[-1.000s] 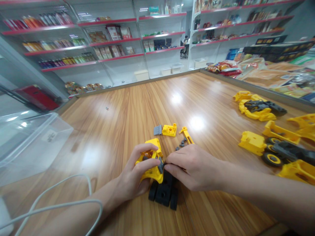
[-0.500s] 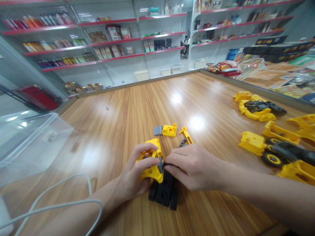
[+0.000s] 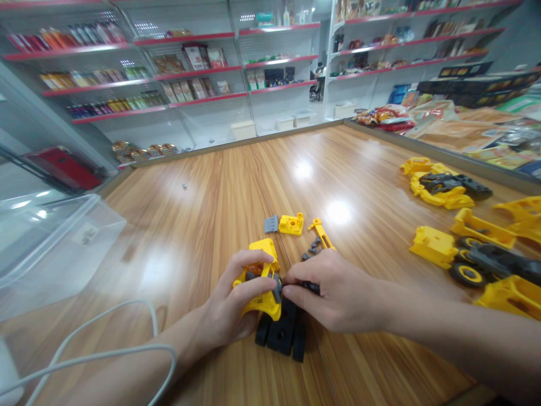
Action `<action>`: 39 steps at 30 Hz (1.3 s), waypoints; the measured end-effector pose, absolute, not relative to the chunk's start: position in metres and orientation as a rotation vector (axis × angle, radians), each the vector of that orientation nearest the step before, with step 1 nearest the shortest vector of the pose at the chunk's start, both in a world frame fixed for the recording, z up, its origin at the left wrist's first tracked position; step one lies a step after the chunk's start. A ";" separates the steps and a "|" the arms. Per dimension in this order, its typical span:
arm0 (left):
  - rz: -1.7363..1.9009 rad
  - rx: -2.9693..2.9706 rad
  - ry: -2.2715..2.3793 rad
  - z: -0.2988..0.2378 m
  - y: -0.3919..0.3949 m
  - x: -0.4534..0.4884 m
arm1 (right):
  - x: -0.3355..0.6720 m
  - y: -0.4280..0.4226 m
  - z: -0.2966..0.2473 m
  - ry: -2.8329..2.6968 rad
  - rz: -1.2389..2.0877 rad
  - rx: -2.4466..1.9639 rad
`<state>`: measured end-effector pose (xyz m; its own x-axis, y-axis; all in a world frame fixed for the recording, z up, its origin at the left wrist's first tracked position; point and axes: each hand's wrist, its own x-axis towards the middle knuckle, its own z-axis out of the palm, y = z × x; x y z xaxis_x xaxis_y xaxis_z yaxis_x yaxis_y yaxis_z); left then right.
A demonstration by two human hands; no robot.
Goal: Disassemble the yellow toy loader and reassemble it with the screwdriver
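Note:
My left hand [image 3: 236, 299] is closed around a yellow toy vehicle cab [image 3: 265, 304] with a grey part at its right side. My right hand [image 3: 333, 290] pinches a thin black tool, perhaps a small screwdriver [image 3: 311, 287], whose tip meets the grey part. Below both hands a black wheeled chassis [image 3: 281, 332] rests on the table. Just beyond lie a yellow plate piece [image 3: 291, 224], a grey toothed blade [image 3: 271, 224], a yellow arm piece [image 3: 322, 233] and several small grey bits [image 3: 313, 248].
More yellow and black toy vehicle parts [image 3: 469, 270] lie at the right. A clear plastic bin [image 3: 63, 242] stands at the left, with a white cable [image 3: 105, 352] in front of it. Packaged goods [image 3: 465, 127] sit past the right rim; stocked shelves [image 3: 190, 67] line the back.
My right hand has shifted slightly right and down and its fingers have opened a little, baring more of the black tool and the grey bits. The left hand stays nearly still.

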<state>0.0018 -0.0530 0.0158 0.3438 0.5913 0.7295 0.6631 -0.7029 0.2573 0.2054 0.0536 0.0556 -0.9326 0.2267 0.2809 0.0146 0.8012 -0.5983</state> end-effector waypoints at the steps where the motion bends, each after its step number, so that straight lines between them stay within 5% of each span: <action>1: -1.300 -2.500 -1.170 0.016 -0.053 0.002 | 0.205 0.053 0.056 -2.646 0.890 -0.192; 21: -1.420 -2.389 -1.219 0.012 -0.053 0.002 | 0.206 0.059 0.051 -2.543 0.826 -0.254; 39: -1.507 -2.210 -1.452 0.006 -0.049 0.001 | 0.204 0.056 0.051 -2.391 1.161 -0.239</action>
